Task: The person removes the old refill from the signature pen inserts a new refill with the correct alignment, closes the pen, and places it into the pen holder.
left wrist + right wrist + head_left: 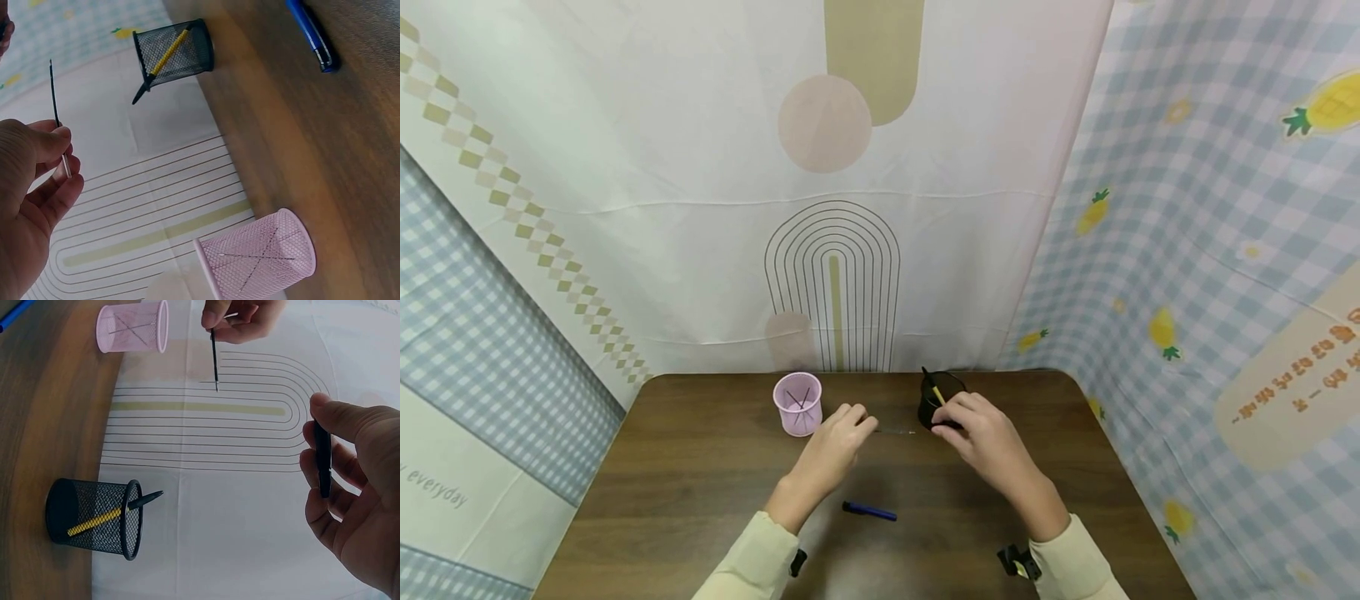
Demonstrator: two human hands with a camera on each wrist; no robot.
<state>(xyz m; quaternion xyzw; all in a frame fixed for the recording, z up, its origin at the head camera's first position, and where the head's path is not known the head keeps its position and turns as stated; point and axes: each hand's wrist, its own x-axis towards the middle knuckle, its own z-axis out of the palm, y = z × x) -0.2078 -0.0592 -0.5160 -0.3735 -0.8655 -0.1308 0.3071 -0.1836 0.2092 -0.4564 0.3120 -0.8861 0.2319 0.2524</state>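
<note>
In the head view, two cream cuffed sleeves (756,554) are seen nearest, with a blue pen with a dark cap (877,512) laid between the forearms on a brown wood-grained table (662,500). Farther off, the left hand (837,437) is raised near a pink mesh cup (797,408), which stands to its left. A black mesh cup (927,410) at the far right is partly covered by the right hand (981,429); a yellow-and-black pen (937,394) is leaned in it, its dark end above the rim. In the left wrist view, a thin dark stick with a pale end (55,100) is pinched between the left hand's thumb and fingers, held clear of both cups; two thin sticks (257,256) are crossed inside the pink one. In the right wrist view, a slim black pen-shaped object (322,456) is gripped by the right hand's thumb and curled fingers.
</note>
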